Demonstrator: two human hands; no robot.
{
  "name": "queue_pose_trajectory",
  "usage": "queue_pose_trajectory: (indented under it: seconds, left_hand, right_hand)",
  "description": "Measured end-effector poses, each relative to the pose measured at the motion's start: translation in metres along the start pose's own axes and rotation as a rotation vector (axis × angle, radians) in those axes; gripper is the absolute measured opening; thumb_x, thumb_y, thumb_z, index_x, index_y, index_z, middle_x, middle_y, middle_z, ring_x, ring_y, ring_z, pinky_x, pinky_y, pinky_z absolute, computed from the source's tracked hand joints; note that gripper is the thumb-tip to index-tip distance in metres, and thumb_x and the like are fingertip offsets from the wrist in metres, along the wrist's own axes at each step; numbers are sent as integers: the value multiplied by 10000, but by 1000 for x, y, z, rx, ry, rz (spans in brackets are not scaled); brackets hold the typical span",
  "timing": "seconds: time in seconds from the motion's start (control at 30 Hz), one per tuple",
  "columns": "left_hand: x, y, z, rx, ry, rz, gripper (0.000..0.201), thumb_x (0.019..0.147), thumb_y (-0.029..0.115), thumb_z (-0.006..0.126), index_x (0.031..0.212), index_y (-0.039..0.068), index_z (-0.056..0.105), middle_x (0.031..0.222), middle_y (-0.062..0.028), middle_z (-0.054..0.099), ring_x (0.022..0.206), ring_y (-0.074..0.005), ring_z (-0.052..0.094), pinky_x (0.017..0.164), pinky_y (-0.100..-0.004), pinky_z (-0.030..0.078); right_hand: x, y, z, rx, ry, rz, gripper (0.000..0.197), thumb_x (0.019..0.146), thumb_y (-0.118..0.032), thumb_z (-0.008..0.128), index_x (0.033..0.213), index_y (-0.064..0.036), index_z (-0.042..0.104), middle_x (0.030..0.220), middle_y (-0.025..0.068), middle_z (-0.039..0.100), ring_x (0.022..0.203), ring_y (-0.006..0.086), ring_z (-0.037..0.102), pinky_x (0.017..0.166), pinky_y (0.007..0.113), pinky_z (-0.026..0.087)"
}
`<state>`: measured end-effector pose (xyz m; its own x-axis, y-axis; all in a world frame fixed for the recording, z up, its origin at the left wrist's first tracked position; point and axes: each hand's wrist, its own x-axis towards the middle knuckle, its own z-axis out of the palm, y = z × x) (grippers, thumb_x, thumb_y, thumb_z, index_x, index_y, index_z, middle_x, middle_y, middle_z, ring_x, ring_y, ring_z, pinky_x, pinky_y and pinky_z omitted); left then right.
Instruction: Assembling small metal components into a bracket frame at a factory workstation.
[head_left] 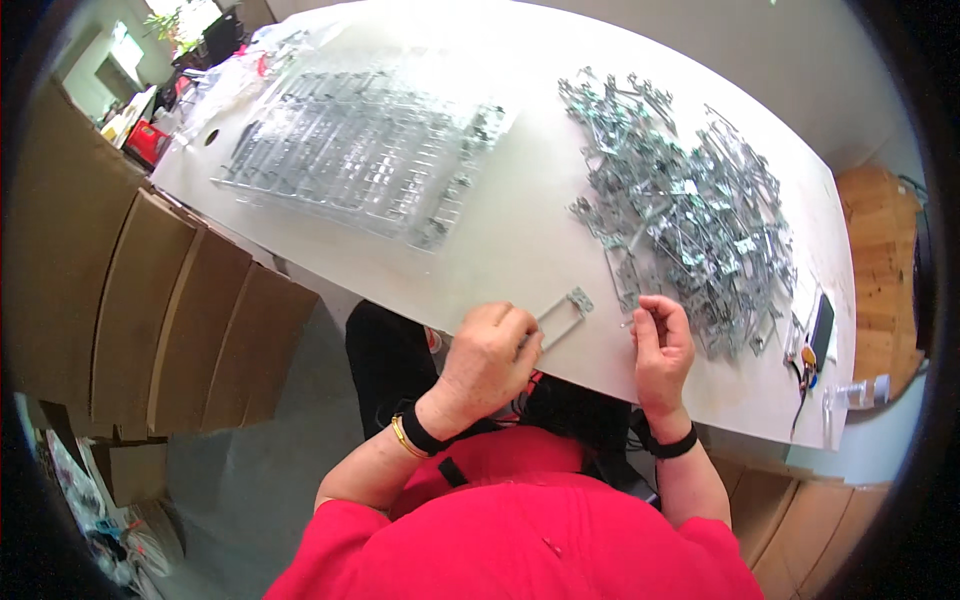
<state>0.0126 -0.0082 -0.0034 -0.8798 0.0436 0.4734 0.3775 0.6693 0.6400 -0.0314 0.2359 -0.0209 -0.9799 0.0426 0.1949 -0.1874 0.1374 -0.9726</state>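
My left hand (490,350) is closed on one end of a narrow metal bracket (566,316), a slim open frame with a plate at its far end. The bracket tilts up to the right, over the near edge of the white table (530,250). To its right, my right hand (664,350) has thumb and forefinger pinched together. A tiny shiny piece (627,322) shows at those fingertips, too small to name. Just beyond the right hand lies a large heap of similar metal brackets (690,210), tangled together.
A clear plastic tray (425,240) with rows of metal parts lies at the far left. Near the right edge are a black-handled tool (823,325) and a clear plastic bottle (862,391). Cardboard boxes (170,310) stand left of the table; a round wooden surface (875,270) is at right.
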Motion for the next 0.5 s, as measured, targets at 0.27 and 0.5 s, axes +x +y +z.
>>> queue_pose_trajectory:
  seconds: [0.27,0.5]
  left_hand:
    - [-2,1,3,-28,-89,34,104,876,78,738,892,26,649,838,-157,631,818,-379,646,759,-488,517]
    - [5,-4,-8,22,-175,52,100,851,62,696,843,22,605,816,-163,607,813,-390,636,749,-497,515]
  right_hand:
    - [0,5,-1,-10,-17,25,131,1057,-55,669,1188,-51,672,960,-37,628,829,52,562,742,210,466]
    - [2,2,0,-1,-33,41,115,1060,-62,665,1174,-52,671,959,-37,635,820,52,570,738,215,479]
